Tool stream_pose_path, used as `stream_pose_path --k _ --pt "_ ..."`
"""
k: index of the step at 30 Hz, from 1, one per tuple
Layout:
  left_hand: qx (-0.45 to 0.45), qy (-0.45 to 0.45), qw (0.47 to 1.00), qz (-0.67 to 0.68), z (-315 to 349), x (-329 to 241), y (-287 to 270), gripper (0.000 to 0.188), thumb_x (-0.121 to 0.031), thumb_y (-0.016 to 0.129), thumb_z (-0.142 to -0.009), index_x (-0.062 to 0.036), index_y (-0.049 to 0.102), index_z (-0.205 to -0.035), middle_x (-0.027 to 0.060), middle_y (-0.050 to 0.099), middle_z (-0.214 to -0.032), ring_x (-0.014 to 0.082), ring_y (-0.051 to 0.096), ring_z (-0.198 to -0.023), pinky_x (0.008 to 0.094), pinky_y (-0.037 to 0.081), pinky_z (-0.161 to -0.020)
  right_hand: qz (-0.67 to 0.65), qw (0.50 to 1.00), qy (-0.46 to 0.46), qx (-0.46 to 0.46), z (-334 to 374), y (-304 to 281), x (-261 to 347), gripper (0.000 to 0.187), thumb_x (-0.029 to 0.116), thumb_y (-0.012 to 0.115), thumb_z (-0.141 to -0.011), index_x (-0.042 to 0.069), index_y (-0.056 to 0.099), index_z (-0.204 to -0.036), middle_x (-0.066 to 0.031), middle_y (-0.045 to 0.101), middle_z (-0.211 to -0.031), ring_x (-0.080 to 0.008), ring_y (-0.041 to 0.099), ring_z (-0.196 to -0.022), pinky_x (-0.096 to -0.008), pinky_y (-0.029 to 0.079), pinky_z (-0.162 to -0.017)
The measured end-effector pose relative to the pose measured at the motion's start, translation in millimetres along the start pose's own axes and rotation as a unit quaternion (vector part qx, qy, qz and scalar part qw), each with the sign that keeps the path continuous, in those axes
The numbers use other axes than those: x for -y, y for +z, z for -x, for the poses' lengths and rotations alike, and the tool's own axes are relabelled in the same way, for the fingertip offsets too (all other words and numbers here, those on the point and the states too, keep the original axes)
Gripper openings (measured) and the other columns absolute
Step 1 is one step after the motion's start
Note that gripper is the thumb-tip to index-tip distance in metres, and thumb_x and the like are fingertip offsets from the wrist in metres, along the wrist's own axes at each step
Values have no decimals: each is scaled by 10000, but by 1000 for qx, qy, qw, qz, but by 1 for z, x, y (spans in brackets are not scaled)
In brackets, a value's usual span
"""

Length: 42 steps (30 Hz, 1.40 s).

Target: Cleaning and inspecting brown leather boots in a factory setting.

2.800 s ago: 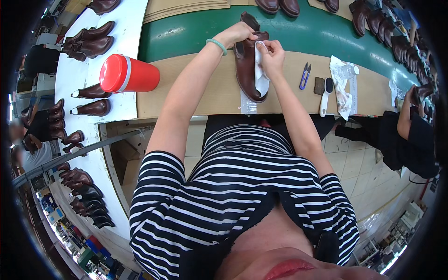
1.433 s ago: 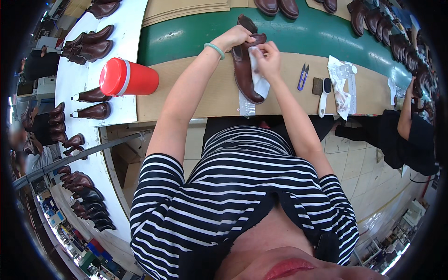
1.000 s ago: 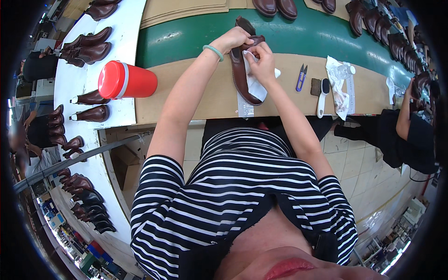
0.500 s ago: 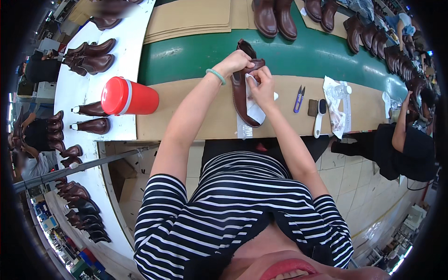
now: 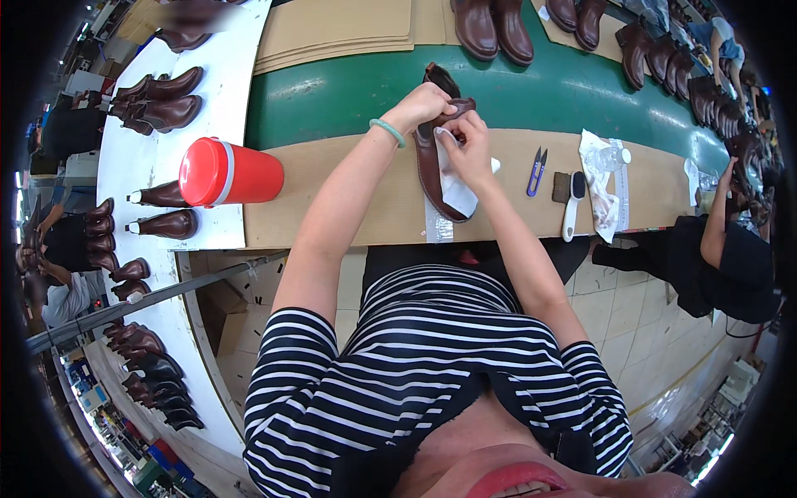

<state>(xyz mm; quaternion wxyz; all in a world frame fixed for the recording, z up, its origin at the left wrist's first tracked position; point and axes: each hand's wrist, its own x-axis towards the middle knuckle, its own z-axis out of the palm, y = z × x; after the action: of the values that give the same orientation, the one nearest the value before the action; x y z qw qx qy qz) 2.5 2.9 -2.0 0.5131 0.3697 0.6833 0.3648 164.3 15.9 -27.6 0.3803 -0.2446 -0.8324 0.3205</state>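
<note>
While the left hand grips the upper end of a brown boot, I see the right hand working with a white cloth against the boot's right side. From my remote seat, I read the left hand as mostly closed, fingers curled on the boot near its opening; I cannot tell how far they reach inside. A pale green bracelet circles that wrist. The right hand is nearly closed too, thumb and fingers pinching the cloth, which hangs down along the boot toward the toe.

I have the boot in front of the person, toe toward the body, over a brown cardboard sheet at the near edge of a green tabletop. To its right I find blue-handled snips, a small brown block and a white-handled brush just beside it, then a stained white cloth with a clear bottle at it. On my left lies a red jug, near 2 brown shoes on a white table. Beyond the boot, I see 2 upright brown boots.
</note>
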Motion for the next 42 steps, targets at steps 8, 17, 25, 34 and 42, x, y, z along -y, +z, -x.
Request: stream_pose_path --k 8,17,25,34,42 --pt "-8 1 999 -32 4 -4 5 113 -104 637 -828 -12 702 -818 16 639 -734 96 521 -686 286 419 -682 -129 988 90 7 4 -2 -6 105 57 689 -736 -7 609 -759 -100 497 -775 -200 554 -712 -305 453 -616" --pt "31 33 999 -2 30 -22 -23 130 -112 584 -871 -24 679 -882 -5 650 -807 87 532 -812 265 400 -795 -414 805 424 45 40 -115 -28 192 -65 490 -842 -51 505 -1033 -192 640 -952 -278 671 -865 -375 567 -680" --pt "99 183 976 60 13 -119 -22 147 -154 609 -870 -43 680 -935 -19 663 -857 67 550 -842 259 395 -841 -637 628 437 94 82 -147 5 667 513 486 -914 142 287 -1432 -102 595 -1017 -108 463 -489 -227 380 -407" --pt "28 306 950 61 -15 -228 48 114 -84 573 -886 3 644 -869 -46 566 -689 48 494 -677 199 398 -640 -556 708 433 -51 6 -188 51 449 132 699 -823 73 500 -1221 9 562 -774 -41 399 -423 -192 330 -368" --pt "-113 495 859 72 -69 -217 86 279 -122 522 -946 25 536 -1182 84 556 -1175 128 536 -1039 253 448 -868 -575 670 443 -155 -36 -295 2 283 281 690 -842 62 576 -981 -29 629 -781 -57 422 -408 -219 347 -343"
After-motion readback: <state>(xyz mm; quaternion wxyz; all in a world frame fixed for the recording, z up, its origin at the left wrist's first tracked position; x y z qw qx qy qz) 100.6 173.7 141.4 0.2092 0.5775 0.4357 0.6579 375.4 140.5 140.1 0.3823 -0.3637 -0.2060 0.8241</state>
